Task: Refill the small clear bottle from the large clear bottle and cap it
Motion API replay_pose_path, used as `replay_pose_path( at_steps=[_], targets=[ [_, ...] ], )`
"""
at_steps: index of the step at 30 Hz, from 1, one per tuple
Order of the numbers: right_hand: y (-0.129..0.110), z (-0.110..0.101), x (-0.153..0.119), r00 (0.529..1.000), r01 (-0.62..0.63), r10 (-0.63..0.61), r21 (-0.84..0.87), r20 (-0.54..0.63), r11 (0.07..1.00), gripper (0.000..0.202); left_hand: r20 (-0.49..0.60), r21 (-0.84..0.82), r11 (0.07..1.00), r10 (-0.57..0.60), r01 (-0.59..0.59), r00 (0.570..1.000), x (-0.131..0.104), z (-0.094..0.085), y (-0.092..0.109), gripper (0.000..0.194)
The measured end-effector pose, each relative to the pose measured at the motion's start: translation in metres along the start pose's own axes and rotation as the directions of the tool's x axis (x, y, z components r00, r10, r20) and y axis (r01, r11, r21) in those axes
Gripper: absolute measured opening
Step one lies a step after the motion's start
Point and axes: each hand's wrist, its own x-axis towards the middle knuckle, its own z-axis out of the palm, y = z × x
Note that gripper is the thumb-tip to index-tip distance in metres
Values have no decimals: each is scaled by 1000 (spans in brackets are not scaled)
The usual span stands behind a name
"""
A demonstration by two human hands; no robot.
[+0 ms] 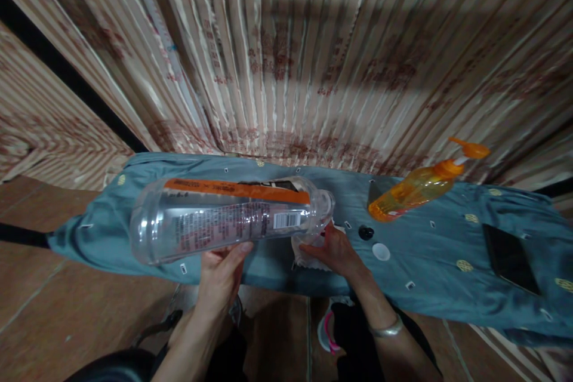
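Note:
My left hand (224,271) grips a large clear plastic bottle (224,218) from below. The bottle lies on its side in the air, its open neck pointing right. It has an orange-striped label and a barcode, and no liquid shows inside. Just below the neck, my right hand (335,250) is closed on a white cloth (308,255), which looks thin with a ragged edge. Whether the cloth touches the neck is hard to tell. To the right of that hand, a small black cap (366,232) and a white round lid (381,252) lie on the blue-green cover (416,250).
An orange pump bottle (416,188) stands at the back right, appearing tilted through the lens. A dark phone (510,258) lies on the right side. A striped curtain (286,71) hangs close behind the narrow covered surface. Tiled floor (40,292) shows below its front edge.

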Motion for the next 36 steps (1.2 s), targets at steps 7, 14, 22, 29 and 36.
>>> replay_pose_path(
  at_steps=[7,14,22,29,36],
  targets=[
    [-2,-2,0,1000,1,-1,31,6,1000,54,-3,-18,1000,6,-6,1000,2,-2,-3,46],
    [-3,-1,0,1000,-5,5,4,-8,1000,54,15,-26,999,32,-32,999,3,0,-4,43],
    [-1,0,-1,1000,26,-27,-15,-15,1000,53,11,-25,999,24,-24,1000,2,1,-1,42],
    [0,0,1,1000,12,-13,-26,-17,1000,58,10,-23,1000,13,-13,1000,2,1,-1,43],
    [1,1,0,1000,17,-17,-28,-21,999,54,17,-36,999,29,-28,999,3,1,-3,44]
  ],
)
